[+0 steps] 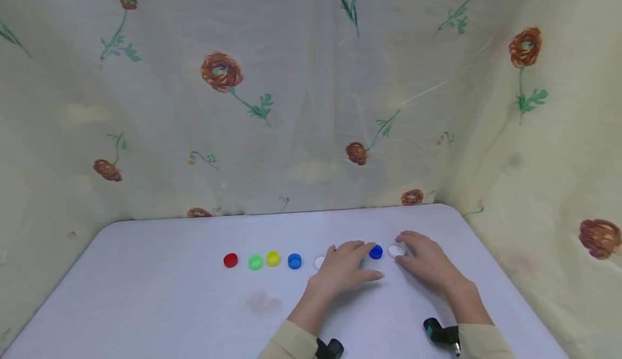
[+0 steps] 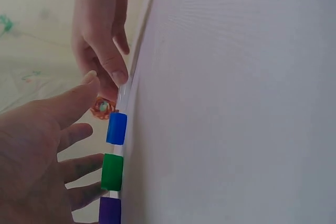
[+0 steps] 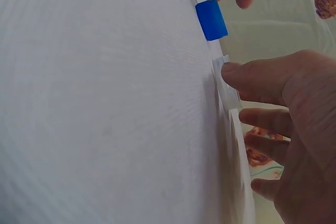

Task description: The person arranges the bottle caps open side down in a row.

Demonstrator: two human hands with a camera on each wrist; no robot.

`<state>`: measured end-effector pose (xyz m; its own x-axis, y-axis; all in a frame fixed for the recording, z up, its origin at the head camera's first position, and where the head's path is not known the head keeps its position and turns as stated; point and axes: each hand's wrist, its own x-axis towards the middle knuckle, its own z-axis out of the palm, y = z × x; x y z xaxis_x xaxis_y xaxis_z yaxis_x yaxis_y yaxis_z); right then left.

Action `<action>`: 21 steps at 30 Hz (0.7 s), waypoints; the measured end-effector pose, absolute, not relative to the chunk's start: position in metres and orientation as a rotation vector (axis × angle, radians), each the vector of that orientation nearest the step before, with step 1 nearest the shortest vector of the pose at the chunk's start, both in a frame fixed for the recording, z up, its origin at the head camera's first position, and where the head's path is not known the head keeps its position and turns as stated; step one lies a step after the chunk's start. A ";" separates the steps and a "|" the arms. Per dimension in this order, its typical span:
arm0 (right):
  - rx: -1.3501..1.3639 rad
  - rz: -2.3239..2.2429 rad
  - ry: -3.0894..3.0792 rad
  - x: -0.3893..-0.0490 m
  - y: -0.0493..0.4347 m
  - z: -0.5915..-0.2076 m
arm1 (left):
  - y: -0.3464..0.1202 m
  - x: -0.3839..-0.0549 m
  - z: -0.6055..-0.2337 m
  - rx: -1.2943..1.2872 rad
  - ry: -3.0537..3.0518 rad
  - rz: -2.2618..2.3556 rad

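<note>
A row of round plastic caps lies on the white table. My right hand is at the right end of the row, around a white cap; in the right wrist view the thumb overlaps that cap's near side, with fingers beyond it. My left hand hovers over the row with fingers spread, thumb apart and nothing held. In the left wrist view its fingers reach behind a green cap and a purple cap. Between the two hands sits a dark blue cap.
Left of my left hand the row continues with a red cap, a light green cap, a yellow cap, a blue cap and a white cap partly hidden. Flowered cloth hangs behind and beside the table.
</note>
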<state>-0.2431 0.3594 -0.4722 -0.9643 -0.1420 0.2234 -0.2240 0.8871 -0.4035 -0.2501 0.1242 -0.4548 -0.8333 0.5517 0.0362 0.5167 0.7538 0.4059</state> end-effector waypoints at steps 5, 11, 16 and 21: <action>0.270 0.688 -2.863 -0.242 0.363 -0.472 | 0.135 -0.250 -0.454 0.859 2.897 0.621; 0.275 0.740 -2.839 -0.240 0.367 -0.474 | 0.146 -0.251 -0.456 0.881 2.904 0.630; 0.236 0.801 -2.864 -0.238 0.368 -0.475 | 0.155 -0.253 -0.458 0.909 2.921 0.595; 0.244 0.803 -2.853 -0.240 0.368 -0.476 | 0.165 -0.255 -0.456 0.961 2.939 0.577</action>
<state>-0.2403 0.3676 -0.4761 -0.9725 -0.1113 0.2045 -0.2016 0.8416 -0.5010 -0.2546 0.1645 -0.4563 -0.8133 0.5703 0.1158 0.5717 0.7459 0.3419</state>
